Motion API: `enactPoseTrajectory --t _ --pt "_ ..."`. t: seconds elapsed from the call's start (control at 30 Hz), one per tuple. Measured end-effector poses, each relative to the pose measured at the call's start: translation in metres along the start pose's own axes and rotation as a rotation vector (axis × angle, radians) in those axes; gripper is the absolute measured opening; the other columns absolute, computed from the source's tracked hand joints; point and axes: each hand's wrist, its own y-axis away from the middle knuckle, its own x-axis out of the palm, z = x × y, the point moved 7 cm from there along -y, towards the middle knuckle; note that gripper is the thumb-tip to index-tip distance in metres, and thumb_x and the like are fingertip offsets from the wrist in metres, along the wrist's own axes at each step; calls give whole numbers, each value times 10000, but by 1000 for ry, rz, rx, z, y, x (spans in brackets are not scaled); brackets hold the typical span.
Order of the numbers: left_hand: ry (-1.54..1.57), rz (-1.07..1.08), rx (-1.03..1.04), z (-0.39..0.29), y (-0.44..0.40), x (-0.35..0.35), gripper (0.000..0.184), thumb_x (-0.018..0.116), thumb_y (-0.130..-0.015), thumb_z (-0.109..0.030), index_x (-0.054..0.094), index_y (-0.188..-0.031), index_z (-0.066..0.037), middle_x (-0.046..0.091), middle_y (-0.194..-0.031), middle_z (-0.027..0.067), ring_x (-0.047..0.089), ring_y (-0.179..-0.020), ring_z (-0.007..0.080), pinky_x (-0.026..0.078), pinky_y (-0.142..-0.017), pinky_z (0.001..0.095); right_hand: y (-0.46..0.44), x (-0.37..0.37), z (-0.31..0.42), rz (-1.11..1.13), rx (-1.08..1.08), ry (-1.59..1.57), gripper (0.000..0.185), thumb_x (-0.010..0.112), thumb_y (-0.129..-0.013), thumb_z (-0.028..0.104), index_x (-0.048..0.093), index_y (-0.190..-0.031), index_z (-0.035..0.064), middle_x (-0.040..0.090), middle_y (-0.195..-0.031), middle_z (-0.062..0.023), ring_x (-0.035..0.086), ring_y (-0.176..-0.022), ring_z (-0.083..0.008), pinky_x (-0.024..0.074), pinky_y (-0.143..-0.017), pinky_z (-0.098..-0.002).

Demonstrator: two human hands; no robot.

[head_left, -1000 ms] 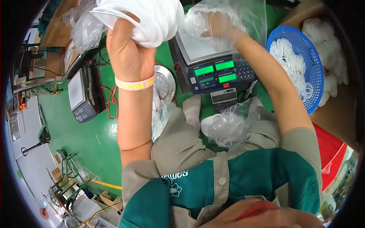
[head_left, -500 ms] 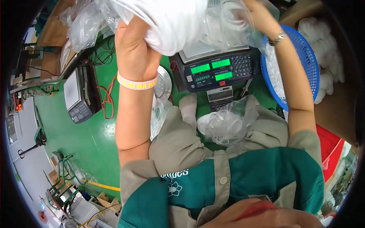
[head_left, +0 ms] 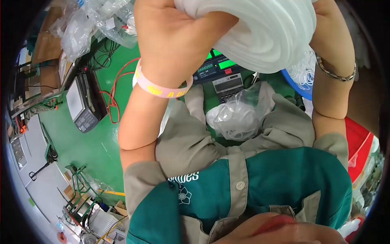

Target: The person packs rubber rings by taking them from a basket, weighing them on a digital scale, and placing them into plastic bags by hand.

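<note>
A thick coil of white cord [head_left: 268,32] is raised close to the camera at the top, its upper part cut off by the frame. My left hand [head_left: 174,36], with a pink band at the wrist, grips the coil's left side, thumb laid across the loops. On the coil's right edge is my right hand [head_left: 330,30], wearing a metal bracelet; its fingers are hidden behind the loops. Below the coil, a counting scale [head_left: 205,69] with green displays is partly covered. A clear plastic bag [head_left: 237,116] of white cord lies between my legs.
A calculator [head_left: 228,84] stands in front of the scale. To the right is a blue basket [head_left: 300,86] holding white cord, with a red container [head_left: 357,142] nearer. A second scale [head_left: 83,101] and a red cable [head_left: 113,103] are on the green floor to the left.
The coil and both hands have come closer to the camera. My right hand has moved from the clear bag at the coil's far side to the coil's right edge, and the coil has shifted rightward.
</note>
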Motion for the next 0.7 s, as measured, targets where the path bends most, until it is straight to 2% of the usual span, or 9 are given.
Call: enactPoseTrajectory --t 0.13,0.3,0.33,0.43,0.5,0.53,0.6,0.63,0.7 --pt "-50 2 -88 1 6 0 464 672 -708 17 485 -1133 22 566 -1049 93 536 -935 141 427 -822 257 2 1 3 19 -11 -31 117 538 -804 53 569 -889 -22 590 -764 -44 550 -689 -92 458 -631 -221" --pt "-120 31 -54 21 12 -36 365 593 -792 -76 488 -1125 31 564 -1054 130 541 -939 191 428 -823 312 1 6 4 40 -14 -50 144 546 -820 77 577 -910 -31 603 -783 -59 564 -704 -94 469 -645 -219" --pt "-415 63 47 12 14 -40 406 581 -796 -117 468 -1158 28 523 -1119 157 506 -1009 241 391 -872 339 0 6 5 43 -16 -55 150 547 -823 82 578 -914 -33 606 -786 -62 567 -707 -94 471 -648 -219" --pt "-1074 173 231 6 19 -50 472 557 -813 -176 418 -1220 19 463 -1232 156 452 -1112 277 339 -940 362 -2 6 4 47 -14 -69 167 552 -832 96 583 -927 -38 614 -798 -72 576 -716 -95 478 -656 -218" --pt "-1019 107 222 8 18 -72 457 553 -817 -177 424 -1212 13 468 -1225 150 455 -1108 278 343 -936 369 -5 3 1 35 8 -92 179 555 -838 105 586 -936 -41 619 -805 -78 581 -722 -96 482 -662 -217" --pt "-570 -4 71 16 11 -87 450 551 -819 -178 428 -1209 10 470 -1221 148 456 -1107 278 345 -934 372 -7 1 -1 19 35 -130 185 556 -841 110 587 -940 -43 622 -809 -81 584 -725 -96 485 -664 -216" --pt "141 -194 -53 23 -1 -116 435 546 -822 -179 434 -1201 5 476 -1213 142 458 -1103 279 350 -929 379 -24 5 -34 88 -223 -556 189 514 -865 121 599 -893 -46 621 -758 -78 580 -685 -99 481 -636 -215" --pt "272 -201 -42 20 -5 -125 428 544 -824 -179 437 -1197 2 478 -1209 140 460 -1101 280 352 -927 382 -21 -3 -33 60 -19 -75 189 509 -851 120 596 -889 -44 614 -760 -105 580 -691 -140 476 -638 -243" --pt "464 -181 -34 16 -15 -139 414 540 -828 -180 443 -1190 -4 483 -1201 134 462 -1097 280 357 -923 389 -22 1 -49 173 108 332 191 499 -822 117 591 -881 -40 601 -763 -160 581 -703 -221 465 -642 -300"
